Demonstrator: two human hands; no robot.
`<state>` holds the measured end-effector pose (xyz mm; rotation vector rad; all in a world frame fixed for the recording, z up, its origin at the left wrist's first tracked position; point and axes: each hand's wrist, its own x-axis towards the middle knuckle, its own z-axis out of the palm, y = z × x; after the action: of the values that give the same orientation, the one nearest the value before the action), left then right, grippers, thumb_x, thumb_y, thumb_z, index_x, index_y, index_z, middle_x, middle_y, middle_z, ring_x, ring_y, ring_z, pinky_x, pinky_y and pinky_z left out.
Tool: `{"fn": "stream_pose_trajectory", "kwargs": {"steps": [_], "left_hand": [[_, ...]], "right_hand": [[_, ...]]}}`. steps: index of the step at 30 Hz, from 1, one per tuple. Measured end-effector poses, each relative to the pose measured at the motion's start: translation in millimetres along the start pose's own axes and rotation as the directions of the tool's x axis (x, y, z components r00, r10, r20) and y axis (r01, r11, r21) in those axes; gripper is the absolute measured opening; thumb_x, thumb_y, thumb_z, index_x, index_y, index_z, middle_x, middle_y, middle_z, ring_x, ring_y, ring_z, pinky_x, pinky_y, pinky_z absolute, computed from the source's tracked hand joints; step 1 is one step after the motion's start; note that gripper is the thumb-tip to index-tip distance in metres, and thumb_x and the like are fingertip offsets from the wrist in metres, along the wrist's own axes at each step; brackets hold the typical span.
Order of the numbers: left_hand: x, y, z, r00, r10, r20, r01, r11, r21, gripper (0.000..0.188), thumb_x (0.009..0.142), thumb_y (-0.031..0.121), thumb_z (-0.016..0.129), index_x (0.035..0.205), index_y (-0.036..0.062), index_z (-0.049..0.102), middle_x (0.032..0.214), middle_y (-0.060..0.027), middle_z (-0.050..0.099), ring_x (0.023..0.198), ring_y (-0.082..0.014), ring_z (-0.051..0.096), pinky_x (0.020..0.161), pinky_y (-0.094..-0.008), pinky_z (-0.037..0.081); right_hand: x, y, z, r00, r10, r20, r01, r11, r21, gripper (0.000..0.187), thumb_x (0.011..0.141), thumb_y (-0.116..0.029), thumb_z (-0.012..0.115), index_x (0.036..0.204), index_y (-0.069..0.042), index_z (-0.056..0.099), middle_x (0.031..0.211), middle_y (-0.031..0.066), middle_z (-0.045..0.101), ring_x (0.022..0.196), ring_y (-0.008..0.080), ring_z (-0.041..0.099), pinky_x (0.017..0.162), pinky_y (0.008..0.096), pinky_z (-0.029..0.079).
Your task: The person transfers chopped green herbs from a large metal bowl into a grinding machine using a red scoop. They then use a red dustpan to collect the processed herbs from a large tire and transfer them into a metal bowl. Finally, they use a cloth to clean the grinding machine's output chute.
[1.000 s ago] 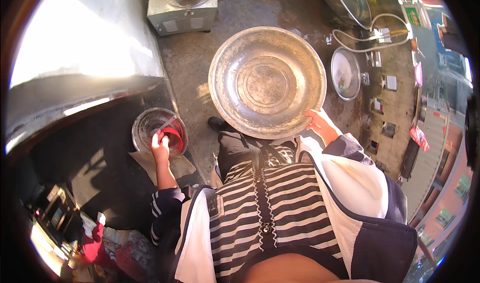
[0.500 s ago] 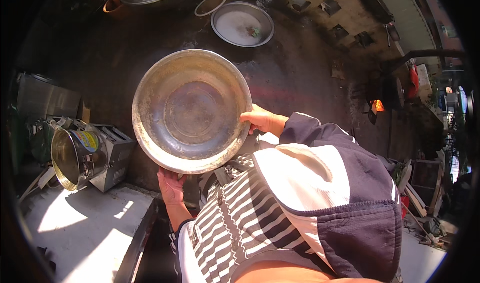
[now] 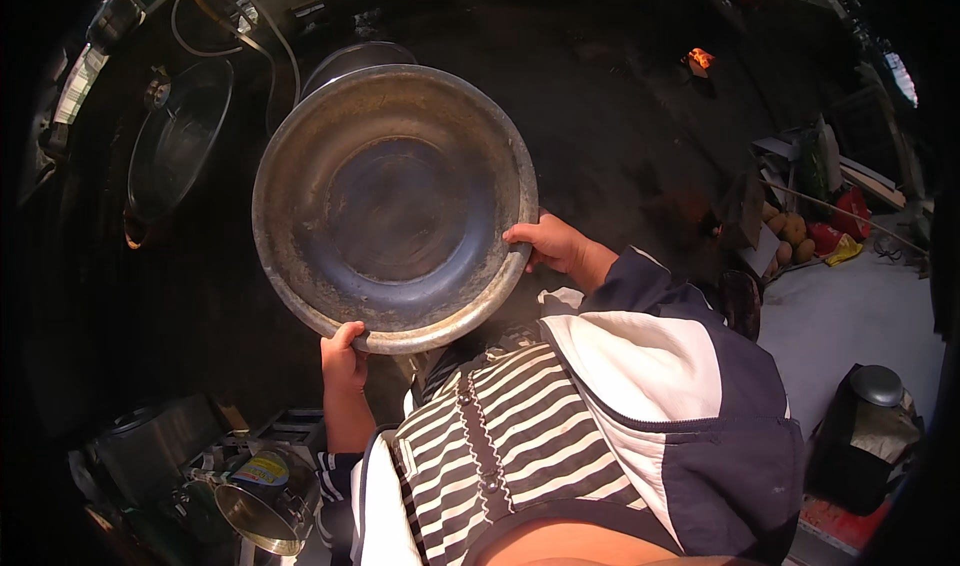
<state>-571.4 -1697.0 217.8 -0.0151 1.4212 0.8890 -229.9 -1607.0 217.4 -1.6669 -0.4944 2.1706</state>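
The fingers of the right hand pinch the rim of a wide metal basin, thumb laid over the edge and the rest curling underneath, mostly hidden from me. Lower and to the left, the left hand pinches the same rim, its thumb on top too. The basin is held up in front of the person's waist, its stained inside facing up at the eyes. Beyond its far edge another round vessel peeks out, partly covered, and a pale hose loops down beside it. Over on the left stands a large dark basin; near the left elbow I see a shiny metal pot. Off to the right, an orange glow shows in the shade, and round brown things sit beside a yellow packet.
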Motion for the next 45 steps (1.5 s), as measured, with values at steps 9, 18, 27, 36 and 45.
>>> {"fn": "stream_pose_trajectory", "kwargs": {"steps": [9, 18, 27, 36, 45], "left_hand": [[86, 65, 188, 0.957, -0.102, 0.270, 0.081, 0.993, 0.088, 0.024, 0.070, 0.000, 0.055, 0.094, 0.0010, 0.053, 0.079, -0.0068, 0.058, 0.065, -0.0203, 0.061, 0.055, -0.0327, 0.052], [162, 85, 420, 0.961, -0.054, 0.271, 0.033, 0.996, 0.081, 0.027, 0.071, 0.001, 0.053, 0.097, -0.0040, 0.052, 0.085, -0.0112, 0.059, 0.072, -0.0248, 0.062, 0.064, -0.0363, 0.054], [255, 140, 543, 0.982, -0.021, 0.189, 0.004, 0.996, 0.093, 0.015, 0.073, 0.005, 0.052, 0.087, 0.0006, 0.053, 0.072, -0.0084, 0.060, 0.054, -0.0216, 0.060, 0.041, -0.0302, 0.048], [424, 254, 670, 0.982, -0.045, 0.183, 0.025, 0.994, 0.108, 0.033, 0.073, 0.003, 0.051, 0.104, -0.0035, 0.049, 0.091, -0.0133, 0.059, 0.071, -0.0275, 0.064, 0.058, -0.0393, 0.056], [561, 327, 805, 0.983, -0.048, 0.178, 0.019, 0.987, 0.158, 0.037, 0.072, 0.005, 0.051, 0.107, -0.0056, 0.049, 0.099, -0.0155, 0.059, 0.084, -0.0296, 0.063, 0.072, -0.0433, 0.055]], "right_hand": [[-79, -66, -152, 0.928, -0.353, -0.120, 0.372, 0.900, 0.226, 0.080, 0.084, -0.033, 0.062, 0.144, -0.016, 0.011, 0.121, 0.0200, 0.053, 0.090, 0.0275, 0.065, 0.057, 0.0288, 0.055], [-77, -145, -354, 0.831, -0.300, -0.469, 0.469, 0.831, 0.298, 0.051, 0.088, -0.020, 0.057, 0.134, -0.010, 0.037, 0.106, 0.0164, 0.062, 0.066, 0.0167, 0.065, 0.051, 0.0217, 0.051], [39, -284, -446, 0.828, -0.351, -0.437, 0.404, 0.914, 0.031, 0.019, 0.087, -0.014, 0.059, 0.101, -0.003, 0.063, 0.094, 0.0097, 0.067, 0.063, 0.0094, 0.061, 0.052, 0.0202, 0.049], [184, -442, -499, 0.794, -0.319, -0.518, 0.364, 0.931, -0.016, 0.014, 0.085, -0.010, 0.057, 0.094, -0.001, 0.062, 0.091, 0.0086, 0.066, 0.065, 0.0101, 0.061, 0.055, 0.0214, 0.047], [264, -587, -603, 0.738, -0.297, -0.606, 0.232, 0.955, -0.185, 0.032, 0.080, 0.004, 0.052, 0.112, -0.002, 0.058, 0.097, 0.0070, 0.064, 0.069, 0.0092, 0.059, 0.059, 0.0217, 0.047]]}}
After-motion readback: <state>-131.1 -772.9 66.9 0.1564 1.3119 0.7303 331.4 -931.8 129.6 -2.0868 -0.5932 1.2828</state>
